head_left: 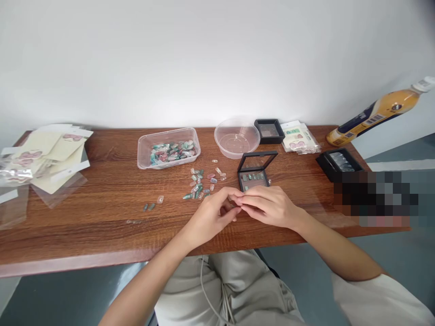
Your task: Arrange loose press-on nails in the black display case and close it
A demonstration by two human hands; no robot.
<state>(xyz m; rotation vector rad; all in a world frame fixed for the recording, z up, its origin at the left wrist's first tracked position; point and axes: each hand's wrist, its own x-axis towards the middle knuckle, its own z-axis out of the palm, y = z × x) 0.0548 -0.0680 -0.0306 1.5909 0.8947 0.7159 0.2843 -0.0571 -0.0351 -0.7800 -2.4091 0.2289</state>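
My left hand [209,218] and my right hand [268,206] meet at the fingertips above the wooden table [102,226]. Whether anything small lies between the fingers is hidden. Just past them stands an open black display case [254,179], its transparent lid raised and a row of green press-on nails inside. Loose press-on nails [199,184] lie scattered to the left of the case, close to my left hand. Further left, a transparent plastic tub [169,148] holds a heap of green and pink nails.
A round transparent bowl [237,138] and a small black case [269,131] stand at the back, next to printed packets [299,138]. Another black case [338,164] and a lying bottle [377,111] are at the right. Cards and plastic bags [50,156] cover the left end.
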